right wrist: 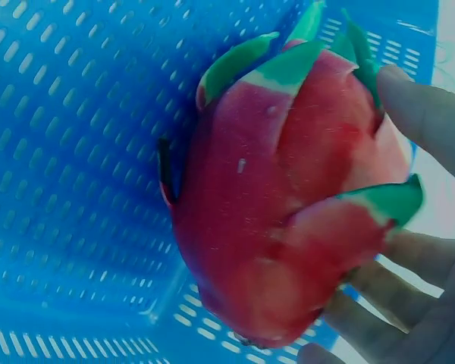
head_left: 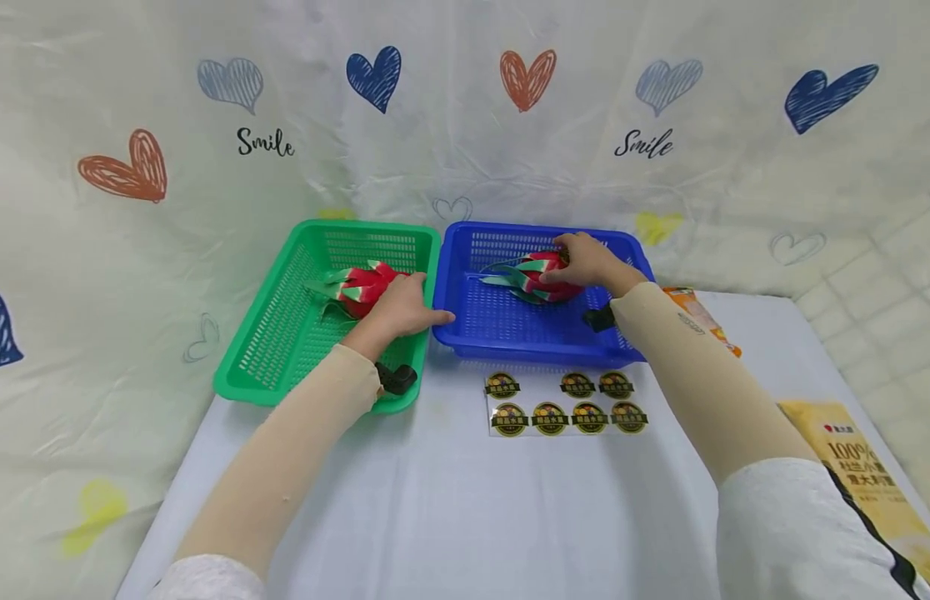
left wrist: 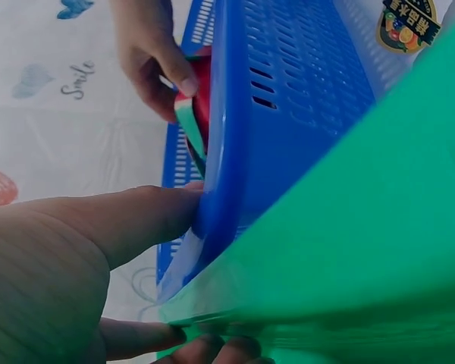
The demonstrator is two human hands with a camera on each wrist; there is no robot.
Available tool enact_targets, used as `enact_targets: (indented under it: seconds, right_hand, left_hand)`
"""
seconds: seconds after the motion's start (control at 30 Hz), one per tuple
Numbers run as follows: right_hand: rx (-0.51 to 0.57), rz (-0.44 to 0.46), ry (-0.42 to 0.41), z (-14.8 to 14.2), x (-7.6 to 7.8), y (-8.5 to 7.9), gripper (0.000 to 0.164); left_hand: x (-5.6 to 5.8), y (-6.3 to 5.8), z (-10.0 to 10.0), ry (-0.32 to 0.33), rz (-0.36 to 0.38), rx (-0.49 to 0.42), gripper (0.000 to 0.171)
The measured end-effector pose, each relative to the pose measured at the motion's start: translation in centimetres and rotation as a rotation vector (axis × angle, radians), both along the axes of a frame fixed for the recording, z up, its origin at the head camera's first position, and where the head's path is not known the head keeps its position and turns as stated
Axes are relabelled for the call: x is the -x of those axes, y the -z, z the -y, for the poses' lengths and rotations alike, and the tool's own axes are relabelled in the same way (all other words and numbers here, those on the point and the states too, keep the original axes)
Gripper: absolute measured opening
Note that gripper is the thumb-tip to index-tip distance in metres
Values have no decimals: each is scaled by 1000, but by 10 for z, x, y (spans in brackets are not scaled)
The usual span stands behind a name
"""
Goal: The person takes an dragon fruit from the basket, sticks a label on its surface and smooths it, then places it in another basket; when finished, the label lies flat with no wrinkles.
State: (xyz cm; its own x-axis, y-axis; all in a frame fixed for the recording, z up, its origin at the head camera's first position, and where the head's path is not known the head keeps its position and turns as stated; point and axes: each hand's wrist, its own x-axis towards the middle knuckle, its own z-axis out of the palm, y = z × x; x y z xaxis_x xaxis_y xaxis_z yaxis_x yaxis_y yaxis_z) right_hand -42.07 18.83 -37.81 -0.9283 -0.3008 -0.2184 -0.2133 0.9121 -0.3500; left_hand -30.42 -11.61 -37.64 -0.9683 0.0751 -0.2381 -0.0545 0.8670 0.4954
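From where I stand, both hands are well apart, each busy at its own basket. The right hand [head_left: 588, 262] curls over a plump red dragon fruit with green-tipped scales [right wrist: 250, 227], thumb on one side and fingers on the other; the fruit lies on its side inside a blue, slotted plastic basket [head_left: 540, 350]. The left hand [head_left: 400, 310] is spread wide over the near-side edge of a green, slotted plastic basket [head_left: 375, 226], its thumb stretched out to the blue rim and its fingers over the green one. A second red dragon fruit with green leafy tips [head_left: 360, 290] lies in the green basket, right by those fingers; I can't tell whether they touch it.

The head view hides the blunt end of the right-hand fruit under the hand, while the right wrist view shows it, with a small dark stub. The left wrist view shows the left thumb tip at the blue rim, but its fingertips are partly cut off, and the green basket's fruit is out of its picture. Only the head view takes in the whole clear sheet of round black-and-gold stickers [head_left: 551, 419] on the white-covered table [head_left: 472, 517], and the yellow printed packet [head_left: 858, 467] at the right.
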Motion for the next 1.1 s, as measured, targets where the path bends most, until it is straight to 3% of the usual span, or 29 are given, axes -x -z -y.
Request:
enact_targets:
  seconds: [0.17, 0.3, 0.4, 0.5, 0.63, 0.73, 0.87, 0.97, 1.1]
  right_hand:
    - [32, -38, -14, -7, -12, -10, 82]
    - [96, -87, -31, -15, -27, -21, 65]
    - [150, -143, -45, -21, -41, -29, 53]
    - [183, -202, -63, -28, -53, -35, 47]
    - [197, -227, -82, -36, -69, -36, 46]
    - [198, -191, -87, -32, -81, -32, 47]
    - [201, -150, -93, -22, -92, -24, 46]
    - [213, -158, -142, -7, -92, -18, 41]
    - [224, -184, -242, 28, -87, -12, 39]
  left_hand:
    - [-7, -4, 4, 13, -10, -2, 90]
    - [-21, -6, 12, 19, -78, -41, 82]
    - [-44, -4, 22, 7, -179, -136, 71]
    - [-73, 0, 31, 10, -273, -272, 55]
    - [-113, 7, 37, 33, -336, -441, 35]
    - [-141, 14, 43, 41, -323, -538, 28]
    - [-169, 27, 46, 38, -240, -663, 25]
    - [-180, 45, 49, 13, -183, -704, 25]
    - [-184, 71, 61, -53, -104, -770, 44]
